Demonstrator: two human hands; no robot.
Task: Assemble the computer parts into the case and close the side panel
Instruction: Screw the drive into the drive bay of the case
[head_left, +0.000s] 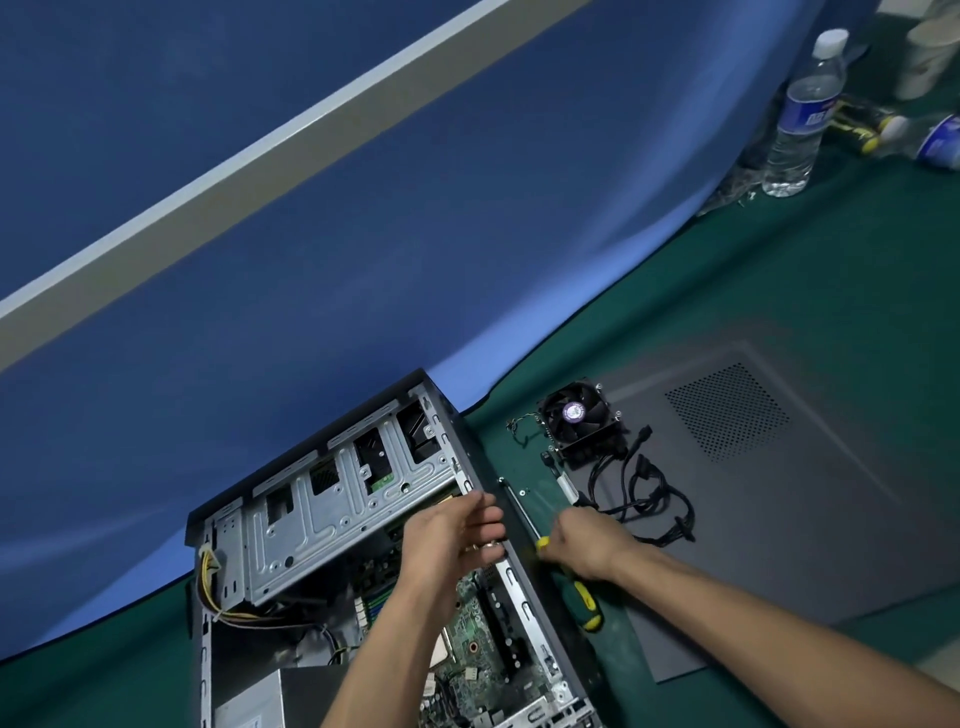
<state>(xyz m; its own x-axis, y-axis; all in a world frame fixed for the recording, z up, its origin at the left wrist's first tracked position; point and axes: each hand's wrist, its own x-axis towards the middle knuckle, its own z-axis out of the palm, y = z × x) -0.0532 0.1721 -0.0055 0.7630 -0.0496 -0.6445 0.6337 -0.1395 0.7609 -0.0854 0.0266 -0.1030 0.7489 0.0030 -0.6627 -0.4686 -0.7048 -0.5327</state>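
Screwdriver (569, 582) under right hand (584, 545)

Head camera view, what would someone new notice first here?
The open computer case lies at bottom centre with the left hand over it. Beside it on the green mat, the right hand is at a yellow-and-green screwdriver. A cooler fan sits by the grey side panel to the right.

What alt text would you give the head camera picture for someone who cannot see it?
A person's left hand reaches over an open computer case on a green table, while the right hand rests on a green and yellow screwdriver. A cooler fan, black cables and the grey side panel lie to the right.
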